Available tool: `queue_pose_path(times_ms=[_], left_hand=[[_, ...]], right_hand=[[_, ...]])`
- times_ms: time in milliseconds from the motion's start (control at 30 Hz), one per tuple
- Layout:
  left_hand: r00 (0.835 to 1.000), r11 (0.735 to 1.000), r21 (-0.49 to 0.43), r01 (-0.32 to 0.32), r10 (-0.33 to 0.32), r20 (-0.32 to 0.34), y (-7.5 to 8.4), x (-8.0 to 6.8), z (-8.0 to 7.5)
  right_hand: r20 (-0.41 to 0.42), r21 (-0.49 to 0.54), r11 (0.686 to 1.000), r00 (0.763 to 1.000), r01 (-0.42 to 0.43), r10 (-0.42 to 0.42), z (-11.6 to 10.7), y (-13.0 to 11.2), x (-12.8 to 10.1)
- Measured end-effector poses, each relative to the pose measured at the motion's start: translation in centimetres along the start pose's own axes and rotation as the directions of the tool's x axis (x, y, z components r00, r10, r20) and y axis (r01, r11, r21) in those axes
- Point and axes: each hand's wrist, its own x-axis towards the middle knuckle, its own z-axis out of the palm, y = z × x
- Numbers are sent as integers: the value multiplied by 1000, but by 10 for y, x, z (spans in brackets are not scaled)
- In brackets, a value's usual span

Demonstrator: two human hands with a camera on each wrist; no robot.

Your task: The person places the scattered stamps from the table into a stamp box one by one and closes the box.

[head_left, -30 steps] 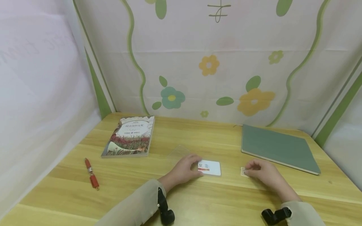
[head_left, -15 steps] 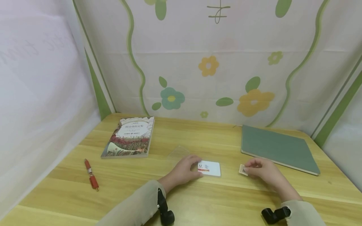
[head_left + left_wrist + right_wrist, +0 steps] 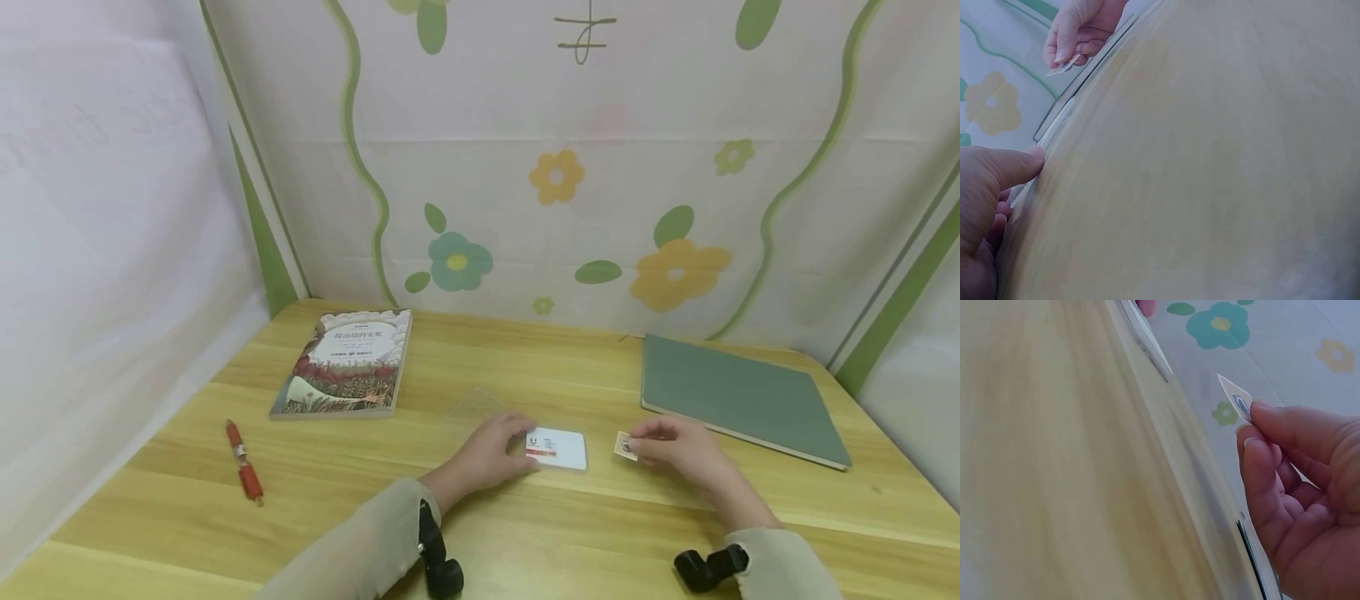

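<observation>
A white card (image 3: 566,451) printed with a "U" mark and a red-orange strip lies flat on the table, with a clear-looking edge round it. My left hand (image 3: 489,450) grips its left end, thumb on the near side and fingers on the far side. To the right of the card, my right hand (image 3: 678,450) pinches a small square sticker-like piece (image 3: 623,446) between thumb and index finger. In the right wrist view this piece (image 3: 1237,398) is held above the table and carries a dark round picture; its exact kind is unclear.
A faint clear sheet (image 3: 478,400) lies behind the left hand. An illustrated paperback book (image 3: 345,362) is at the back left, and a red pen (image 3: 243,462) in front of it. A green hardcover notebook (image 3: 738,396) occupies the back right. Patterned cloth hangs behind the table.
My right hand has lifted the small square piece off the table and moved it left towards the card. The left hand and the card have stayed in place.
</observation>
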Motion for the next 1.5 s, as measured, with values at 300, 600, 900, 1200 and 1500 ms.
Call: queue_pose_path(times_ms=[300, 600, 900, 1200, 1500], left_hand=[[1000, 1000, -5, 6, -6, -1, 0, 0, 0], [1000, 1000, 8, 0, 0, -2, 1, 0, 0], [1000, 1000, 6, 2, -2, 3, 1, 0, -1], [1000, 1000, 3, -4, 4, 4, 0, 0, -1], [1000, 1000, -4, 8, -8, 6, 1, 0, -1]], right_hand=[[30, 58, 998, 1000, 2, -4, 19, -6, 9], [45, 101, 995, 999, -11, 6, 38, -9, 15], [40, 159, 986, 998, -50, 44, 52, -13, 20], [59, 156, 986, 997, -54, 45, 61, -18, 23], [32, 4, 999, 999, -32, 32, 66, -25, 23]])
